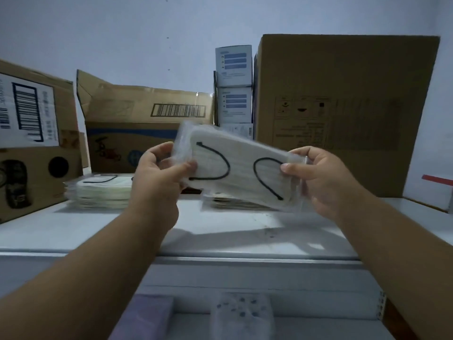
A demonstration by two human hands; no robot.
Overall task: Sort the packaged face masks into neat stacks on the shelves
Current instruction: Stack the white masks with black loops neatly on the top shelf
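Stack (235,204) at 6 o'clock of the held pack (241,168), mostly hidden behind it; blurred items on lower shelf. White shelf (73,231), pale wall, cartons behind; second stack (103,192) at 9 o'clock. Left hand (159,173) and right hand (323,177) pinch the pack's ends, tilted, above shelf.

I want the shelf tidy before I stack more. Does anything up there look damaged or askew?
Yes. The open carton behind the left mask stack is crumpled, with its flap bent up and leaning. The mask pack held by the left hand and right hand is tilted, not yet laid down. Both stacks look fairly even.
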